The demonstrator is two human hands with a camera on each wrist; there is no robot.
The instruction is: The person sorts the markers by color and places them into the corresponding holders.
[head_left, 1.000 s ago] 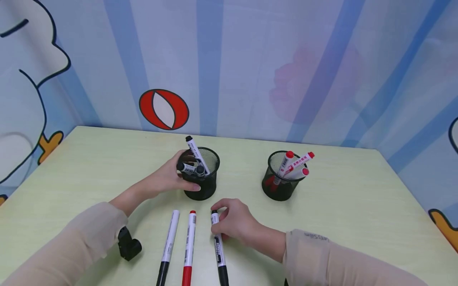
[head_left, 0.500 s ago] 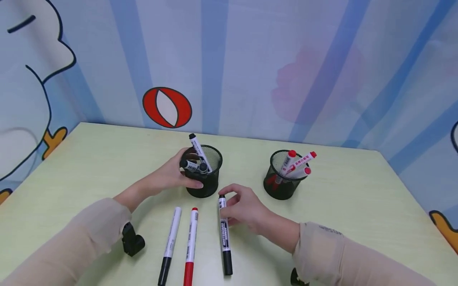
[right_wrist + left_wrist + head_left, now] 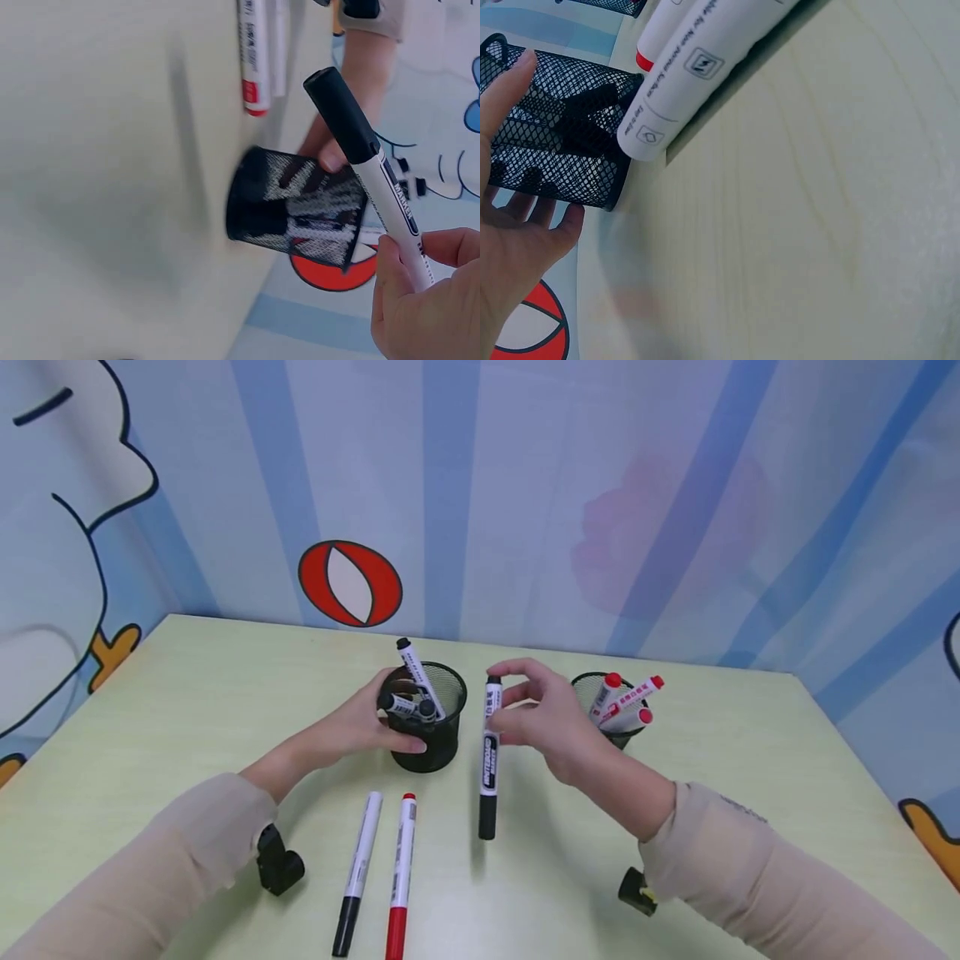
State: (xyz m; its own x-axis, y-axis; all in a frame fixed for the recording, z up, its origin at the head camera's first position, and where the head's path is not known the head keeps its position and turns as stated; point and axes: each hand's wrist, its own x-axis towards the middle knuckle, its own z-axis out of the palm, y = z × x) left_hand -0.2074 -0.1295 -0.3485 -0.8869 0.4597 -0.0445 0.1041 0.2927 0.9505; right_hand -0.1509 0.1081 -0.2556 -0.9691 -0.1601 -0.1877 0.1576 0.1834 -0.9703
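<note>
My left hand (image 3: 356, 722) grips the left side of a black mesh pen holder (image 3: 437, 752), which stands on the table with several black-ended markers in it. In the left wrist view its fingers and thumb curl round the mesh. My right hand (image 3: 551, 714) pinches a black whiteboard marker (image 3: 490, 760) near its upper end. The marker hangs upright above the table, black cap down, just right of that holder and apart from it. Below lie a white marker with a black cap (image 3: 357, 868) and one with a red cap (image 3: 401, 872), side by side.
A second mesh pen holder (image 3: 618, 740) with several red markers stands to the right, partly behind my right hand. A printed backdrop (image 3: 525, 510) rises at the table's far edge. Small black wrist cameras (image 3: 279, 864) sit on both sleeves.
My right hand has lifted the black whiteboard marker off the table and carried it forward and slightly right. My left hand keeps its grip on the pen holder.
</note>
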